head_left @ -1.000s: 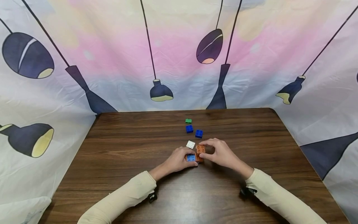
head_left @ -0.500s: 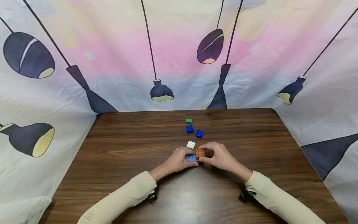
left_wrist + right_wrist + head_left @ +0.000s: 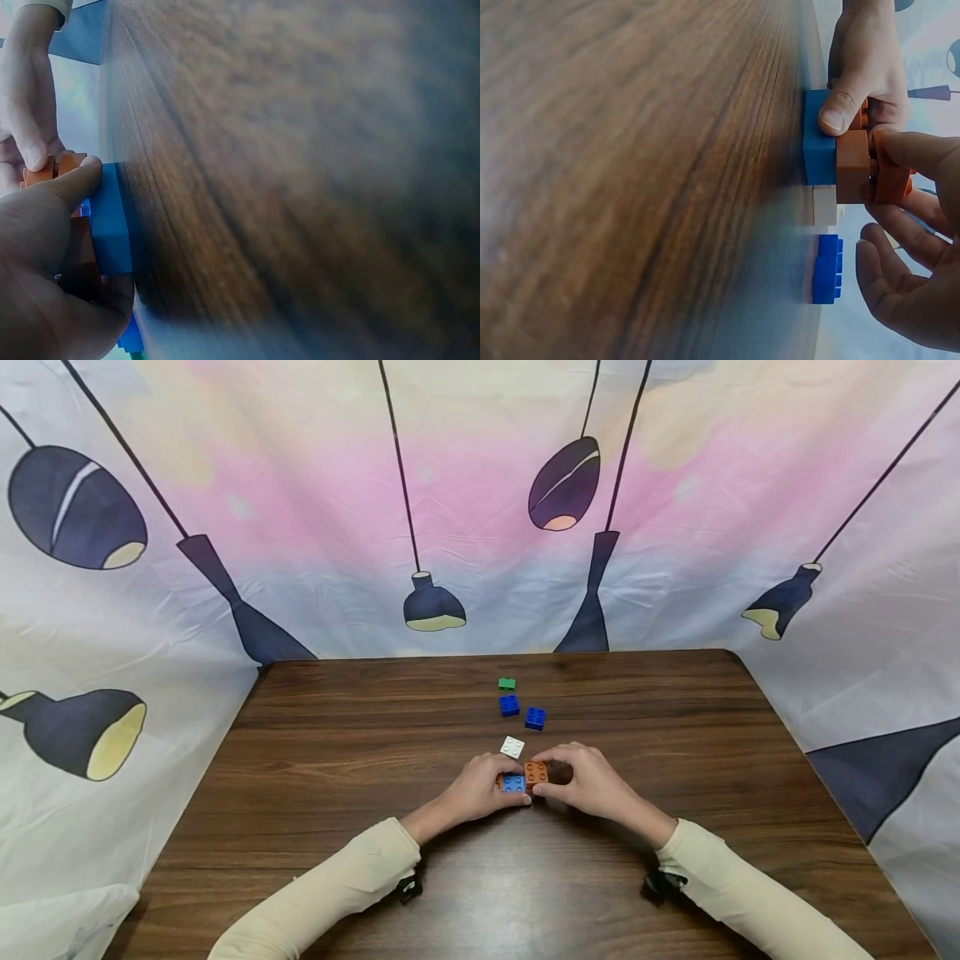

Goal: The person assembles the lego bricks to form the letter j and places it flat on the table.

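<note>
My left hand (image 3: 476,787) grips a small stack of toy bricks low at the table, its thumb against the light blue brick (image 3: 819,150). That blue brick forms the base, and an orange brick (image 3: 852,166) sits on its right end. More orange shows at the left end, mostly hidden by the left hand. My right hand (image 3: 588,778) pinches another orange brick (image 3: 536,772) between thumb and fingers, over the right-end orange one. In the right wrist view this upper brick (image 3: 892,174) stands slightly tilted, with studs showing in the gap below it.
A white brick (image 3: 512,747) lies just beyond the stack. Farther back are two dark blue bricks (image 3: 509,705) and a green brick (image 3: 507,683). The wooden table (image 3: 345,718) ends at a printed cloth backdrop (image 3: 480,510).
My right hand has brought its orange brick slightly down and toward me, over the lower orange brick. The left hand has kept its grip on the stack in place.
</note>
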Demonstrator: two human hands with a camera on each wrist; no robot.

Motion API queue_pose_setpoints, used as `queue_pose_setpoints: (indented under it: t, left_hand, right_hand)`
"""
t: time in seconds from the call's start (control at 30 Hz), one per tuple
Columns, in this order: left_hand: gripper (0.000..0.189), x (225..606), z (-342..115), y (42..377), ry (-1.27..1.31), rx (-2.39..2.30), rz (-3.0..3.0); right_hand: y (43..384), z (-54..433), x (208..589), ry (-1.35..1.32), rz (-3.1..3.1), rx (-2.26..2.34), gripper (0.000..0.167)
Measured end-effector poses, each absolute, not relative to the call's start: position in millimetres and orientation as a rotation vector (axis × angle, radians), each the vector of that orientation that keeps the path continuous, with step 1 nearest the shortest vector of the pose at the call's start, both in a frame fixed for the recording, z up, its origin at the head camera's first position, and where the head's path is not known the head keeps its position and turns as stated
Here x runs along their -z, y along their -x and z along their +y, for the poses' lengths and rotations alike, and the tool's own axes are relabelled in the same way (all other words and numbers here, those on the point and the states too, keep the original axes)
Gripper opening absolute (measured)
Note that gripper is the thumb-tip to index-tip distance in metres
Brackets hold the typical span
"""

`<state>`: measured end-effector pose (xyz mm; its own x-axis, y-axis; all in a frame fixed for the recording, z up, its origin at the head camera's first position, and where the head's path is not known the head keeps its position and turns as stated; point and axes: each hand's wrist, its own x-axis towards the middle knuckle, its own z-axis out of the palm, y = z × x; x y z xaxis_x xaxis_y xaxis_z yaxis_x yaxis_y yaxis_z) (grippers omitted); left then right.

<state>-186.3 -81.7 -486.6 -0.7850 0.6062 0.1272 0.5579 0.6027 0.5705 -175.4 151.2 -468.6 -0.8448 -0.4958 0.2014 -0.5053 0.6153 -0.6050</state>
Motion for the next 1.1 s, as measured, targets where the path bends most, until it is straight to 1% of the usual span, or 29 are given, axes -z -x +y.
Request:
queue_pose_setpoints:
  t: [0.3, 0.57, 1.1]
  left_hand:
    - [0.038, 488, -82, 188, -1.024, -0.953, 2.718]
    - [0.041, 486, -81, 188, -0.965, -0.918, 2.742]
    - [0.037, 486, -80, 188, -0.986, -0.911, 2.742]
  right_hand:
    - [176, 152, 465, -0.869, -2.832, -1.046, 0.036]
    - [180, 151, 461, -0.904, -2.861, -1.069, 0.033]
    - [177, 146, 457, -0.869, -2.876, -0.927, 0.035]
